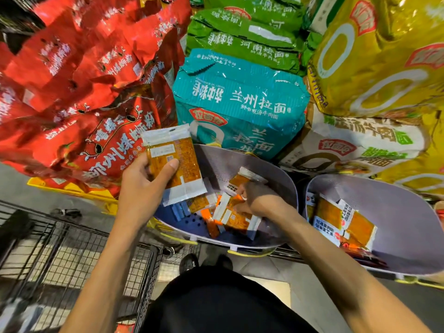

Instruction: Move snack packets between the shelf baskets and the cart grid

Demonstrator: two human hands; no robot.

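My left hand [144, 179] grips one orange packet [173, 162], thumb across its face. The packet stands up at 1 o'clock from the palm, above the basket [216, 162] rim. My right hand [255, 198] is down inside the basket, knuckles up, fingertips on the pile [240, 219] of packets at its 8 o'clock. Can't tell whether it grips any. Second basket [408, 224] with more packets sits at 3 o'clock of the first. Cart [72, 248] grid lies at 7 o'clock of my left hand.
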